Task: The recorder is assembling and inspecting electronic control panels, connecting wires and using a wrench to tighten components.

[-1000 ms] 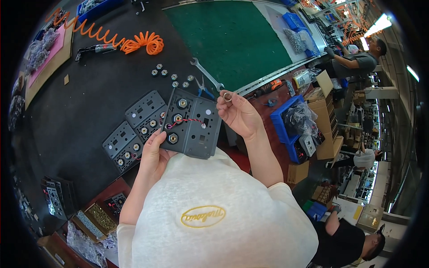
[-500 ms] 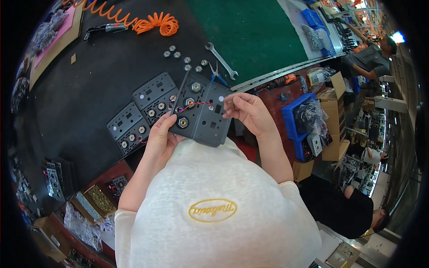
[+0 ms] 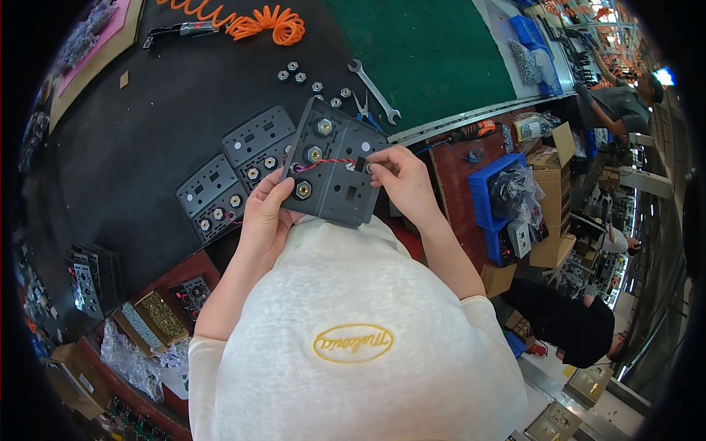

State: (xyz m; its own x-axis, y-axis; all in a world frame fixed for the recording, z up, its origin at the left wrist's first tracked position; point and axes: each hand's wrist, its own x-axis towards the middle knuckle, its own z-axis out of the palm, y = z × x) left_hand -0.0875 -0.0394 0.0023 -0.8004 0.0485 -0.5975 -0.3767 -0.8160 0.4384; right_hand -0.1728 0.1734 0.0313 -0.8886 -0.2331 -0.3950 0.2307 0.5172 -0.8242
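The fingers of your right hand (image 3: 408, 184) are drawn together with the thumb at the panel's right edge; whether they pinch something small there, you cannot tell. Your left hand (image 3: 266, 214) grips the opposite edge, thumb on the face, fingers behind. The panel (image 3: 332, 198) is up between both hands, tilted, its lower edge close to your pale shirt (image 3: 353, 287). Its left edge overlaps the nearer of two similar panels (image 3: 257, 140) on the dark tabletop (image 3: 125, 176), leaving little room that way. Its upper corner points at the loose nuts (image 3: 318, 87), with blue-handled pliers (image 3: 363, 110) and a wrench (image 3: 376, 92) just beyond. The tabletop runs wide to your left; the air tool (image 3: 184, 29) lies well apart. Dark grey and flat, the panel shows three hex nuts with brass centres, punched openings, a white dot and a red-and-black twisted wire (image 3: 332, 161).
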